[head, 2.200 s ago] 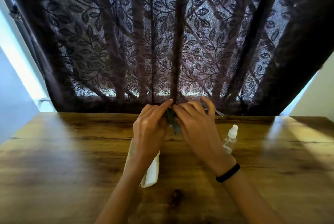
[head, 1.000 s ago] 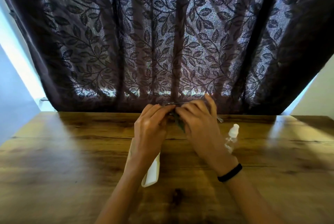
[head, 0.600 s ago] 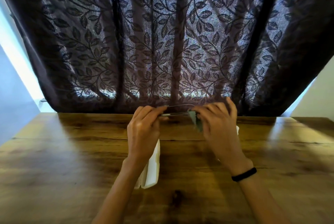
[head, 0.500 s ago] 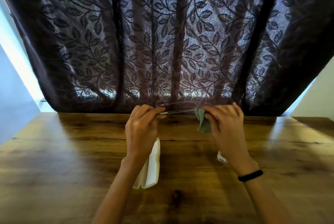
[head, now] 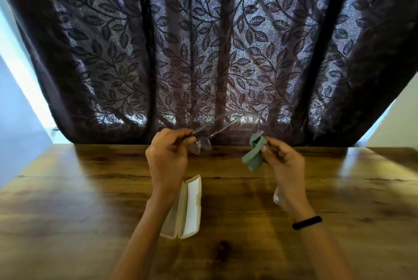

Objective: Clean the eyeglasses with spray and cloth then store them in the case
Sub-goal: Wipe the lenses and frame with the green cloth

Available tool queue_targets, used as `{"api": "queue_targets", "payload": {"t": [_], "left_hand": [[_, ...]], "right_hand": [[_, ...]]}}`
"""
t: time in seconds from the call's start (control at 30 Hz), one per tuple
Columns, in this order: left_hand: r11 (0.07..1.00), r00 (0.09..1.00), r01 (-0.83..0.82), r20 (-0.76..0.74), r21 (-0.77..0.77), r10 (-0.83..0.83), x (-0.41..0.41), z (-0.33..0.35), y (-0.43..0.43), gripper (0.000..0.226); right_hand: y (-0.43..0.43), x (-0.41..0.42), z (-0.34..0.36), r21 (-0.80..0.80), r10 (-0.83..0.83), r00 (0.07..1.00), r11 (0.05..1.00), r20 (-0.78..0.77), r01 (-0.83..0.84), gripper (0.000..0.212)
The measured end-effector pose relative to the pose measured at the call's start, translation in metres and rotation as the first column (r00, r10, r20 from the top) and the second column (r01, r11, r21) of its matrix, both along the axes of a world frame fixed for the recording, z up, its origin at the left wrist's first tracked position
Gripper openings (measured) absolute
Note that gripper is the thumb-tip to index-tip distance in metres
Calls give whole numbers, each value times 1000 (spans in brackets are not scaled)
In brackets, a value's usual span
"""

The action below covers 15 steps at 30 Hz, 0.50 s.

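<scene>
My left hand (head: 168,155) pinches thin-framed eyeglasses (head: 203,140) and holds them above the far part of the wooden table (head: 90,189); their arms point away towards the curtain. My right hand (head: 285,162) pinches a crumpled grey-green cloth (head: 254,155), held apart from the glasses by a hand's width. A white glasses case (head: 187,207) lies open on the table under my left forearm. The clear spray bottle (head: 277,197) stands behind my right wrist, mostly hidden.
A dark curtain (head: 214,53) with a leaf pattern hangs along the table's far edge. Pale walls show at both sides. A black band (head: 307,222) sits on my right wrist.
My hands were together, the cloth rubbing the glasses. They have since drawn apart: the right hand went right with the cloth, the left keeps the glasses.
</scene>
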<state>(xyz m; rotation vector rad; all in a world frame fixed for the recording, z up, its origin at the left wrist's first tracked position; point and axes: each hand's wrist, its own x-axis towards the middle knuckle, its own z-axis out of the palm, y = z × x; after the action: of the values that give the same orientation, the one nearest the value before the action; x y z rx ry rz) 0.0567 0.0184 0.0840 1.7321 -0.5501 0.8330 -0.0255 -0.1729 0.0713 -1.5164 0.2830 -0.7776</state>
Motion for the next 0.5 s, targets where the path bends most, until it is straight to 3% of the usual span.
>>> {"api": "queue_targets", "payload": {"t": [0.07, 0.2, 0.4, 0.5], "left_hand": [[995, 997, 50, -53, -85, -55, -2, 0, -2, 22], [978, 979, 116, -145, -171, -142, -6, -1, -6, 23], [928, 931, 193, -239, -320, -276, -9, -1, -8, 20], [926, 932, 204, -227, -318, -283, -9, -1, -6, 17]], "right_hand": [[5, 5, -5, 167, 11, 1000, 986, -2, -11, 31], [9, 17, -6, 298, -39, 999, 954, 29, 29, 35], [9, 35, -15, 254, 81, 997, 964, -14, -74, 30], [12, 38, -26, 195, 154, 986, 971, -63, -139, 20]]}}
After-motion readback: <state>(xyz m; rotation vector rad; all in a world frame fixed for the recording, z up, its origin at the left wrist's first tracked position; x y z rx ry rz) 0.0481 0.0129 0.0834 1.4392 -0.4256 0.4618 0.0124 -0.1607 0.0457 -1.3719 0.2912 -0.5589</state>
